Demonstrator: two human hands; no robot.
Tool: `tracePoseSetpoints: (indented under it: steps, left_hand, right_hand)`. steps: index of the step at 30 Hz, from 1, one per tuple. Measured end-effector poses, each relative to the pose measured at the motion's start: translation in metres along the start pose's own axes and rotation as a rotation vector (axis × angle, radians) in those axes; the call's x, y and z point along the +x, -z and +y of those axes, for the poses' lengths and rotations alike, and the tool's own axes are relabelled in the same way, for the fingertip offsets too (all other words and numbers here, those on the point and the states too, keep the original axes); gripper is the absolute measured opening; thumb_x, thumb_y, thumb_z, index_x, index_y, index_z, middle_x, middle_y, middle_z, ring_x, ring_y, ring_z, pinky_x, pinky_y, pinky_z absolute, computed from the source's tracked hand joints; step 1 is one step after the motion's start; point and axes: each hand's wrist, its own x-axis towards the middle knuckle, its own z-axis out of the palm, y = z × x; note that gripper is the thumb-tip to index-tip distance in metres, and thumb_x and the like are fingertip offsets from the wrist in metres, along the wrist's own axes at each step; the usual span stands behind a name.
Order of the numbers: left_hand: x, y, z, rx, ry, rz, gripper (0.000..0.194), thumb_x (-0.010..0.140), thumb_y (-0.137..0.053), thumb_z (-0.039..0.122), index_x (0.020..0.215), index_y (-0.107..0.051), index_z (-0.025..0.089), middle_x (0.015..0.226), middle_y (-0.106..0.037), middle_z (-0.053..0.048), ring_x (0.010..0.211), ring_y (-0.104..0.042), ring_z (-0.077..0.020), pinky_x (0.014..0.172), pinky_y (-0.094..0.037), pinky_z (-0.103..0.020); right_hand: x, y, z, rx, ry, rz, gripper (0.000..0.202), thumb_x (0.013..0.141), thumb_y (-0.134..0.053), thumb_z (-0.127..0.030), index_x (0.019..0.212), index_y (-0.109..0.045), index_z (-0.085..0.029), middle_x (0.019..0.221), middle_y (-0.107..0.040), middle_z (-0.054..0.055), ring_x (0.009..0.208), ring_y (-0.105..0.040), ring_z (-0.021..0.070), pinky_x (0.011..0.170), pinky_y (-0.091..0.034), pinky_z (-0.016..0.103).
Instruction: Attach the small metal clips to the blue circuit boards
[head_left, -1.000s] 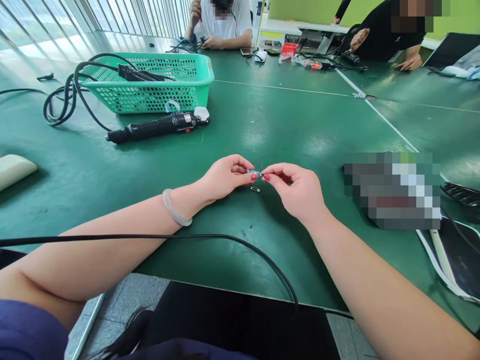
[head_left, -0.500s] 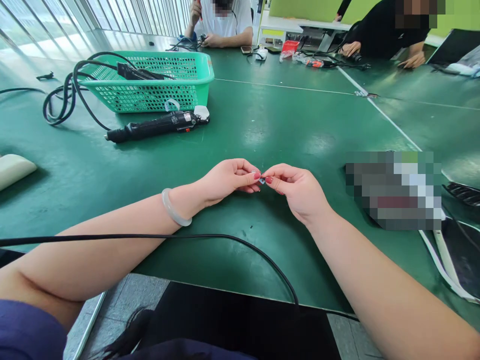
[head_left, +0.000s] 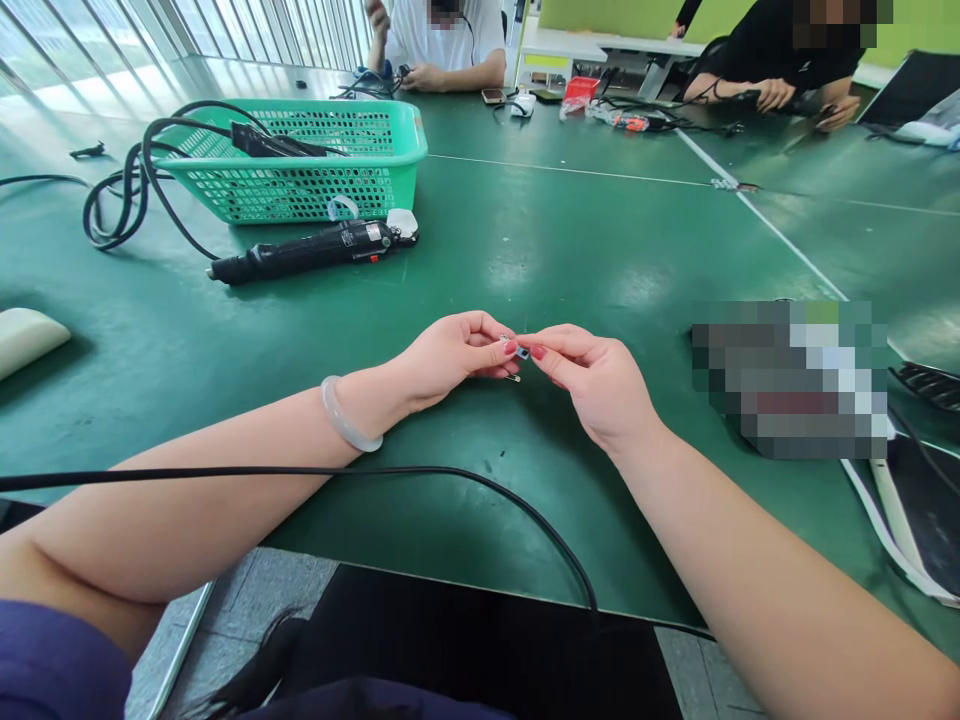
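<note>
Over the green tabletop my two hands meet at their fingertips. My left hand (head_left: 457,352), with a pale bangle (head_left: 346,418) on its wrist, is closed in a pinch on a tiny part (head_left: 523,352), light blue and dark, too small to name. The thumb and forefinger of my right hand (head_left: 596,375) pinch the same part from the other side. A small metallic piece (head_left: 513,377) pokes out under the fingers of my left hand; its kind I cannot make out.
A green plastic basket (head_left: 360,190) holds black cabled gear. Before it lies a black electric screwdriver (head_left: 300,252). A black cable (head_left: 420,470) runs across my left forearm. A blurred dark object (head_left: 787,385) sits at right. Two people work across the table (head_left: 487,270).
The part between my fingertips shows more and has turned slightly. The metallic piece beneath my left fingers now shows. At the far right, a person's hands have lifted off the table.
</note>
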Motion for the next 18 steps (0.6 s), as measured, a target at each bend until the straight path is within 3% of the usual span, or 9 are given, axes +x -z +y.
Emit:
tracePoseSetpoints:
  steps: [6,12,18]
  left_hand:
    - [0.005,0.004,-0.004,-0.015,-0.081,0.049,0.027,0.07,-0.079,0.007,0.085,-0.058,0.011,0.072,-0.07,0.0,0.068,-0.068,-0.0082,0.08,-0.055,-0.03]
    - [0.008,0.007,-0.006,0.022,-0.076,0.182,0.022,0.073,-0.075,0.004,0.085,-0.058,0.011,0.073,-0.07,-0.001,0.071,-0.067,-0.0087,0.084,-0.053,-0.03]
    - [0.007,0.007,-0.004,0.041,-0.069,0.207,0.02,0.074,-0.074,0.004,0.085,-0.059,0.011,0.074,-0.07,-0.002,0.071,-0.067,-0.0088,0.082,-0.052,-0.029]
  right_hand:
    - [0.0,0.006,-0.002,-0.263,-0.01,0.101,0.019,0.079,-0.068,-0.033,0.092,-0.078,-0.024,0.075,-0.064,0.0,0.059,-0.045,0.0114,0.059,-0.039,0.031]
    - [0.0,0.001,0.001,-0.692,0.026,-0.057,0.007,0.075,-0.074,-0.027,0.079,-0.076,-0.023,0.072,-0.062,0.001,0.062,-0.051,0.0146,0.061,-0.041,0.032]
    - [-0.001,-0.006,0.0,-0.86,0.084,-0.143,0.01,0.082,-0.065,-0.016,0.074,-0.071,-0.021,0.078,-0.065,0.002,0.066,-0.055,0.0146,0.062,-0.042,0.03]
